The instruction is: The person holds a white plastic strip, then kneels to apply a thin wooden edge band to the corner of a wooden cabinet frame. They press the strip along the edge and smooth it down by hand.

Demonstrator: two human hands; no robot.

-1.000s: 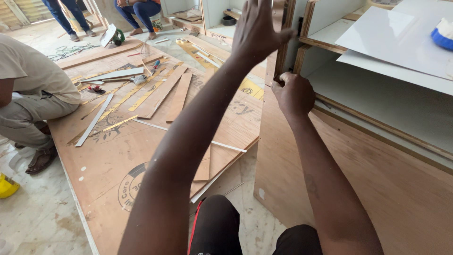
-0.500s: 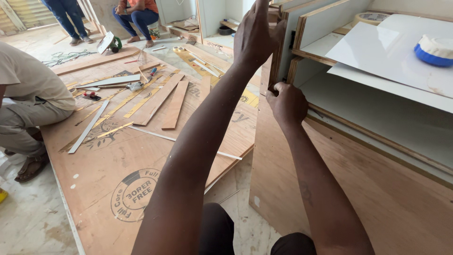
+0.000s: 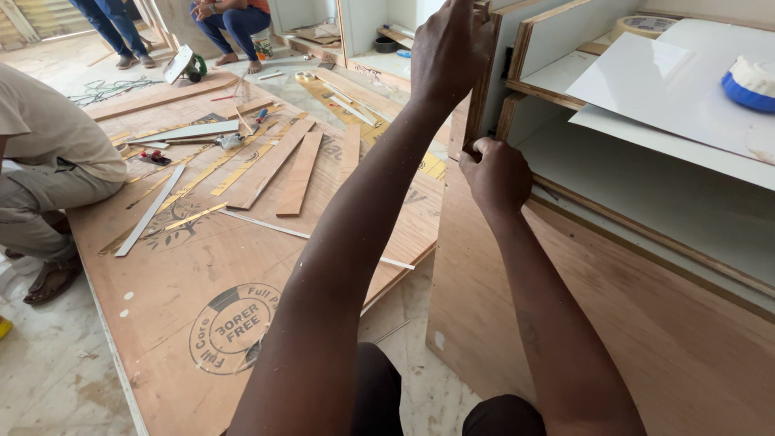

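Note:
My left hand (image 3: 449,50) reaches up and grips the top of a narrow upright plywood panel (image 3: 488,89) with a white face, at the left end of a plywood cabinet (image 3: 613,315). Lower down, my right hand (image 3: 494,173) is closed on the same panel's edge, where it meets the cabinet's brown side. The fingertips of both hands are hidden behind the panel.
A large plywood sheet (image 3: 202,307) lies on the floor at left, strewn with wood strips (image 3: 299,173) and small tools. A person crouches at its left edge (image 3: 48,169); two others are at the back. White laminate sheets (image 3: 678,89) and a blue-rimmed object (image 3: 751,85) rest on the cabinet.
My left hand, open with spread fingers a second ago, has closed on the panel's top. The view has shifted slightly; my right hand stays on the panel edge.

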